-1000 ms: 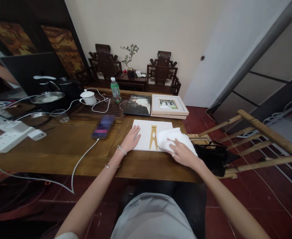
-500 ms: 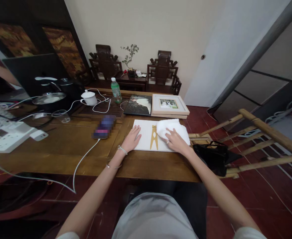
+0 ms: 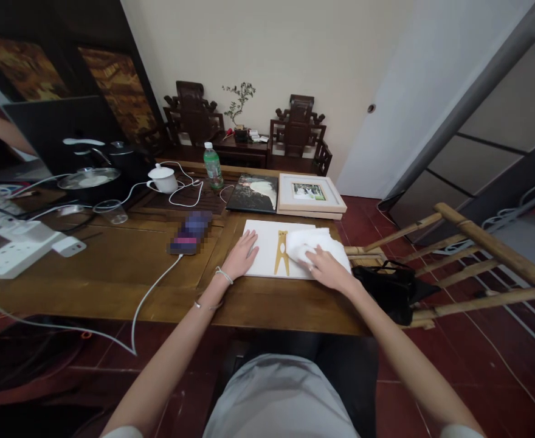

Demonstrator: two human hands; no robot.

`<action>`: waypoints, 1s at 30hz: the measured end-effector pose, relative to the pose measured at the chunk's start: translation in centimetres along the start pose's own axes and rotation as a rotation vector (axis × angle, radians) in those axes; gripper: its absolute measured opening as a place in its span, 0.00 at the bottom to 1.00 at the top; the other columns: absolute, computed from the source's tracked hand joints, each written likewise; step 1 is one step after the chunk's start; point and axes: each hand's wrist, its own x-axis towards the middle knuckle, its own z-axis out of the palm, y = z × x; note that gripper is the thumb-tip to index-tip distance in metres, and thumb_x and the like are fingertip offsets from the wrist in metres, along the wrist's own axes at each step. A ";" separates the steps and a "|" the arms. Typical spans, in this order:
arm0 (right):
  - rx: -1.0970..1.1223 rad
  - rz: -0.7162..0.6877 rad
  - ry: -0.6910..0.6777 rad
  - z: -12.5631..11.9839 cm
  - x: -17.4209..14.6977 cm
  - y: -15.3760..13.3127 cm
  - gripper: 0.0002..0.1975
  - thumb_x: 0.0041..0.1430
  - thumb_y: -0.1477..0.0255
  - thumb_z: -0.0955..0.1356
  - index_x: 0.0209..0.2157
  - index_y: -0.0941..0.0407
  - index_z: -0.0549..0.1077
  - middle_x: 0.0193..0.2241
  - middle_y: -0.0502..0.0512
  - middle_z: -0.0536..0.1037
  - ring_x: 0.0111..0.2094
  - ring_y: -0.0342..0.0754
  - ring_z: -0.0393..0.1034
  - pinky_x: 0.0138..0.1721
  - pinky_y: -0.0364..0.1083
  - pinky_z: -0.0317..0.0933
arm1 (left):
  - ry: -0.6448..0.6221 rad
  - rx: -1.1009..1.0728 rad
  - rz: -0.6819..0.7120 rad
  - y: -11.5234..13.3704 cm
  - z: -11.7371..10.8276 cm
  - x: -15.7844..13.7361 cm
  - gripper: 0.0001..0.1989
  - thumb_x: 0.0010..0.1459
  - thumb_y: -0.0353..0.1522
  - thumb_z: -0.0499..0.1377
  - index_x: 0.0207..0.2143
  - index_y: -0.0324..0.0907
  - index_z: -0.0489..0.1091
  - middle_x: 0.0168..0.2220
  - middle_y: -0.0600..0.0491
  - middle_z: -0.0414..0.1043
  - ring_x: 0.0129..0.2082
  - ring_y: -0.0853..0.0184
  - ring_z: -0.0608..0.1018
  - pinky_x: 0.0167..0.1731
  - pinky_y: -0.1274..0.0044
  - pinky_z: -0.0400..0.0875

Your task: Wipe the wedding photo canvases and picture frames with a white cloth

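My left hand [image 3: 241,255] lies flat on the left edge of a white board [image 3: 262,252], its fingers stretched out. On the board's middle is a flat yellow shape like a clothes peg [image 3: 282,252], with two legs pointing toward me. A crumpled white cloth [image 3: 331,240], perhaps paper towel, covers the right part of the board and reaches past its edge. My right hand [image 3: 326,267] presses down on this cloth with fingers bent and gathered on it; the fingertips are a little blurred and partly sunk in its folds.
Behind the board lie a dark picture panel [image 3: 253,193] and stacked light wooden frames [image 3: 313,194]. Left on the table are a phone [image 3: 189,234] on a cable, a green bottle [image 3: 212,167], a lidded cup [image 3: 162,179] and a power strip [image 3: 19,249]. A bamboo chair [image 3: 486,243] stands right.
My right hand has slid slightly right and toward me over the cloth, its fingers drawn closer together. The cloth has shifted a little right. My left hand stays in place.
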 end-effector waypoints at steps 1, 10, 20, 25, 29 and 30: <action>0.005 0.040 0.027 0.3 1.5 0.4 0.12 0.64 0.74 0.57 0.39 0.60 0.70 0.43 0.64 0.73 0.50 0.56 0.65 0.52 0.55 0.54 | 0.000 -0.002 0.002 0.0 0.0 0.0 0.25 0.63 0.37 0.45 0.58 0.31 0.59 0.62 0.40 0.55 0.65 0.57 0.53 0.62 0.61 0.50; 0.019 0.033 0.107 2.8 7.7 -2.0 0.17 0.64 0.75 0.55 0.49 0.61 0.67 0.54 0.68 0.66 0.62 0.60 0.46 0.56 0.66 0.43 | 0.041 -0.017 0.032 -0.5 0.4 0.1 0.23 0.63 0.33 0.42 0.57 0.33 0.61 0.62 0.42 0.57 0.64 0.58 0.54 0.62 0.60 0.50; -0.034 -0.260 -0.036 2.7 -1.9 -8.3 0.15 0.54 0.80 0.63 0.43 0.58 0.71 0.61 0.62 0.59 0.65 0.61 0.40 0.59 0.67 0.41 | 0.056 0.007 0.035 -0.5 0.7 0.1 0.23 0.63 0.31 0.42 0.57 0.33 0.61 0.61 0.41 0.58 0.64 0.59 0.54 0.62 0.61 0.51; -0.033 -0.228 -0.010 2.5 1.0 -6.7 0.16 0.57 0.80 0.61 0.46 0.60 0.70 0.59 0.66 0.62 0.63 0.60 0.45 0.58 0.65 0.46 | 0.043 0.007 0.036 -0.5 0.6 0.1 0.24 0.63 0.32 0.42 0.57 0.32 0.60 0.61 0.41 0.58 0.64 0.59 0.54 0.62 0.62 0.51; -0.091 -0.150 0.029 2.5 6.5 -4.1 0.16 0.58 0.79 0.60 0.48 0.61 0.69 0.55 0.69 0.66 0.62 0.61 0.47 0.56 0.65 0.47 | 0.041 -0.005 0.031 -0.5 0.4 0.1 0.23 0.63 0.32 0.42 0.58 0.35 0.60 0.61 0.43 0.58 0.64 0.59 0.54 0.62 0.61 0.51; -0.103 -0.130 0.033 2.4 7.8 -3.5 0.17 0.59 0.79 0.60 0.48 0.61 0.68 0.54 0.69 0.67 0.62 0.61 0.47 0.56 0.65 0.47 | 0.042 -0.010 0.030 -0.4 0.4 0.1 0.23 0.63 0.32 0.42 0.58 0.35 0.60 0.61 0.43 0.58 0.64 0.59 0.54 0.62 0.61 0.51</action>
